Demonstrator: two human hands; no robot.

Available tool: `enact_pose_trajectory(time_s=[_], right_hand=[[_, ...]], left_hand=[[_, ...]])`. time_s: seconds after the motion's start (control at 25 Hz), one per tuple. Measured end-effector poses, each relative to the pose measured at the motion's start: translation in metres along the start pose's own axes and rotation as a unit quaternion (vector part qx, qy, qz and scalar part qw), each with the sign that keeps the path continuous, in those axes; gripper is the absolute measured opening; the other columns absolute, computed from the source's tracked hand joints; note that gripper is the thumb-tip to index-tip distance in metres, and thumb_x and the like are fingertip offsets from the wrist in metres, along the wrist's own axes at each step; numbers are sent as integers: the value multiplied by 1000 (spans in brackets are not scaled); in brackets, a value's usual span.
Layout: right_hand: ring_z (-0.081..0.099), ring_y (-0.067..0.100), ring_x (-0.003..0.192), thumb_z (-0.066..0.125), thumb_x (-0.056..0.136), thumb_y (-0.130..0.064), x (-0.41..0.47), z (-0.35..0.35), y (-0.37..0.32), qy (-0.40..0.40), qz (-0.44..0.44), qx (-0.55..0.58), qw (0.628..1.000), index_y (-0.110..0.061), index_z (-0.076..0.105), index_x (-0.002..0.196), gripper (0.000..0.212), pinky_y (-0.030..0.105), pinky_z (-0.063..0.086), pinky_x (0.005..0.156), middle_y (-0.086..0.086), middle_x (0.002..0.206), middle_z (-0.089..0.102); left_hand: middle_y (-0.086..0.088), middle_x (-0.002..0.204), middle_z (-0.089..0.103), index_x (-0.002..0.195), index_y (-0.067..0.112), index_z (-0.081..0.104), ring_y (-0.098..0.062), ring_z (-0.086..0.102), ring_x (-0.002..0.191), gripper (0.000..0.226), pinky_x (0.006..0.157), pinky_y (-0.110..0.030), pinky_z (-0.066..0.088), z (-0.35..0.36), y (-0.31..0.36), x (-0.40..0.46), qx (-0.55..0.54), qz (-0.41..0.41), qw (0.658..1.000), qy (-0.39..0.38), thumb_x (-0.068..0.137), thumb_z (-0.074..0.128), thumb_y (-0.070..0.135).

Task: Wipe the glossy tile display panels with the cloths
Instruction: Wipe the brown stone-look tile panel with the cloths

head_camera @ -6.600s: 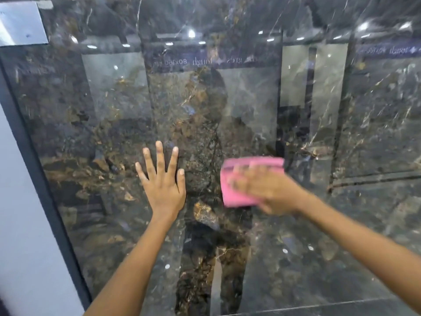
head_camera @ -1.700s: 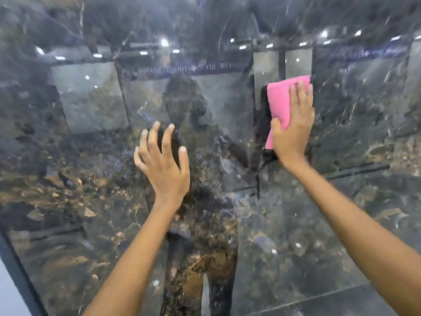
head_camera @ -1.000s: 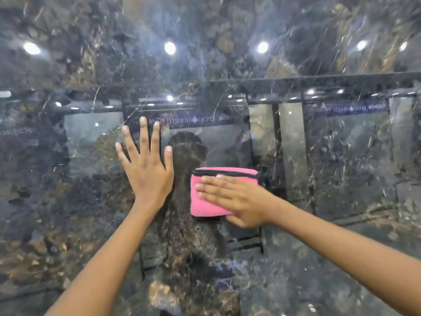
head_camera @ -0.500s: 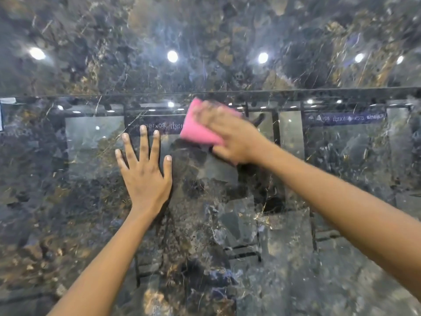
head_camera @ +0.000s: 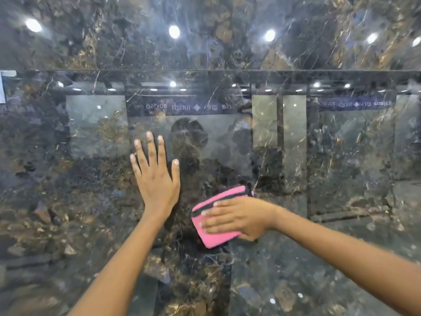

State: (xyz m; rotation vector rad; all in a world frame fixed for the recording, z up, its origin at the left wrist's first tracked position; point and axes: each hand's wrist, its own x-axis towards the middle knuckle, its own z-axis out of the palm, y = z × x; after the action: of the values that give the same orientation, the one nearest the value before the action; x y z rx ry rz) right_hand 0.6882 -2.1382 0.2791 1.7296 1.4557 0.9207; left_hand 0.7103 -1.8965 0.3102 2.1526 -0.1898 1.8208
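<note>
A dark glossy marble-patterned tile panel (head_camera: 330, 258) fills the view, upright in front of me. My left hand (head_camera: 156, 179) lies flat on it with fingers spread and nothing in it. Just to its lower right, my right hand (head_camera: 237, 218) presses a folded pink cloth (head_camera: 213, 238) with a dark stripe against the panel, fingers stretched across the cloth. The hand covers the cloth's right part.
A horizontal joint (head_camera: 205, 70) separates this panel from another glossy panel (head_camera: 205, 30) above. Both reflect ceiling lights, showroom displays and a person. A pale label (head_camera: 3, 87) sits at the left edge.
My right hand has swept the pink cloth down from near the joint to below and right of my left hand. The left hand stays planted on the panel.
</note>
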Motion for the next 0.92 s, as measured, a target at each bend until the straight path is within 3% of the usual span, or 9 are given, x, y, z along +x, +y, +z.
enact_pose_trajectory(time_s=[0.12,0.24,0.32,0.4,0.52,0.64,0.76,0.8,0.92], right_hand=[[38,25,134,52,76,-13,-37,-32,69,131,232,-43,963,-12,42,143,68,40,40,108,10,145,45],[30,39,141,54,72,-7,-71,-50,102,312,522,-8,794,-4,41,144,73,47,24,118,19,149,40],[35,41,136,53,72,-7,-61,-17,57,290,497,-5,818,-2,44,141,70,46,35,113,20,147,42],[39,34,135,53,74,-13,-44,26,-22,179,302,9,936,-6,43,140,67,50,43,104,16,146,45],[21,22,147,56,77,-16,-44,49,-93,8,49,33,998,-10,35,147,74,44,13,122,6,156,33],[43,28,127,56,73,-6,-38,16,-33,117,240,33,963,-9,39,140,70,40,43,101,13,146,42],[36,38,134,52,73,2,-15,-25,40,326,524,71,783,-7,42,143,72,39,28,113,19,148,41],[36,38,135,52,72,4,-3,-21,39,342,535,53,771,-6,45,142,72,39,28,112,19,148,42],[34,30,138,52,71,3,20,29,-42,250,329,27,910,-4,49,139,69,41,27,116,20,146,44]], left_hand=[[-8,164,7,156,13,12,-29,-2,151,62,121,-44,-3,6,-4,-46,8,11,1000,-16,102,28,39],[-5,163,5,156,13,11,-27,-4,151,60,122,-42,-4,10,-4,-68,21,16,1000,-17,104,28,38],[-5,163,6,156,12,14,-28,-1,151,59,122,-43,-2,13,-2,-72,25,5,1000,-14,104,28,37],[-7,163,11,155,11,17,-32,5,150,58,121,-44,0,14,1,-72,29,-4,1000,-10,105,27,37],[-12,162,18,155,9,20,-35,9,149,57,121,-44,1,15,-1,-74,25,4,1000,-10,105,26,37],[-13,161,19,154,8,21,-35,9,148,57,121,-44,0,15,0,-74,22,-2,1000,-5,105,26,37],[-14,161,20,155,9,21,-35,9,149,57,121,-43,0,13,0,-75,15,-4,1000,-6,106,23,38],[-14,161,20,154,9,21,-35,9,148,57,121,-42,-1,13,-1,-74,11,-1,1000,-7,106,23,39],[-16,160,21,153,8,24,-36,10,148,58,121,-41,-2,11,0,-78,0,4,1000,-15,105,26,39]])
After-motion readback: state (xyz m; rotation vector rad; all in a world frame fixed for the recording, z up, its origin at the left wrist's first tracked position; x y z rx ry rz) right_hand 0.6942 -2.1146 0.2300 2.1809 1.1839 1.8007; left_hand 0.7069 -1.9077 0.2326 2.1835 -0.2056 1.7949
